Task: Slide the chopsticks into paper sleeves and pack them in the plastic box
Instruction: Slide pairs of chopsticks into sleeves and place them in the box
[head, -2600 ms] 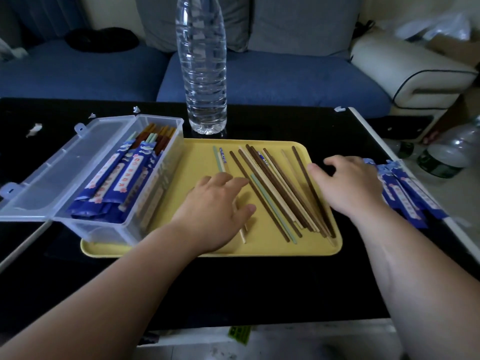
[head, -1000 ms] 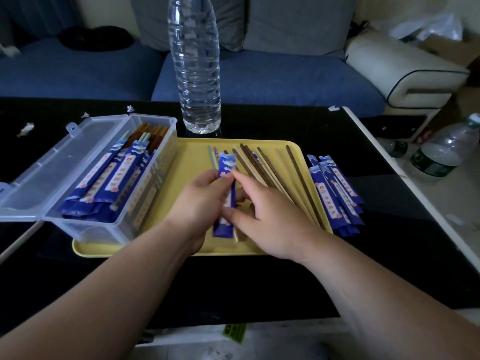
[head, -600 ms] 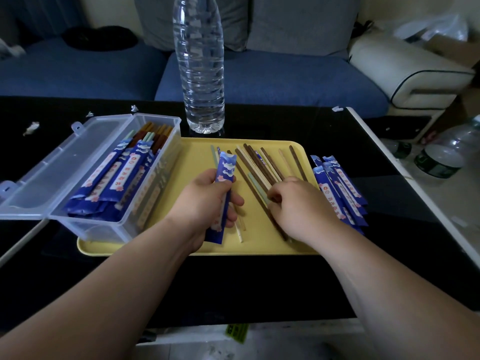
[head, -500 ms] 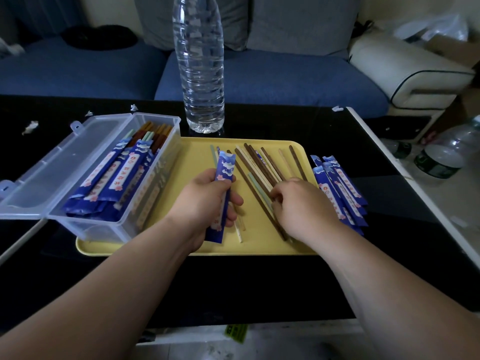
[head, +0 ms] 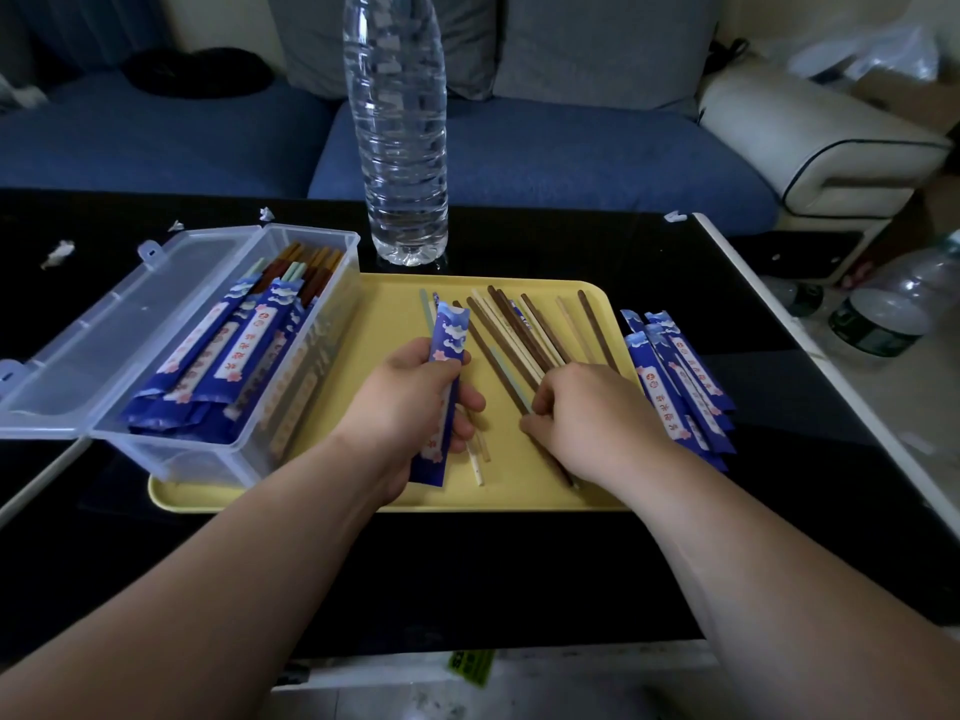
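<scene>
The left grip (head: 410, 402) clamps one paper sleeve (head: 451, 330); the right grip (head: 592, 413), curled on the loose chopsticks (head: 519, 332), should pinch one matching pair, tips even.

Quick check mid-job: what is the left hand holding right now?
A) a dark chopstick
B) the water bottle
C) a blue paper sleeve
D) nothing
C: the left hand grips a blue paper sleeve over the yellow tray, while the right hand touches the loose chopsticks.
</scene>
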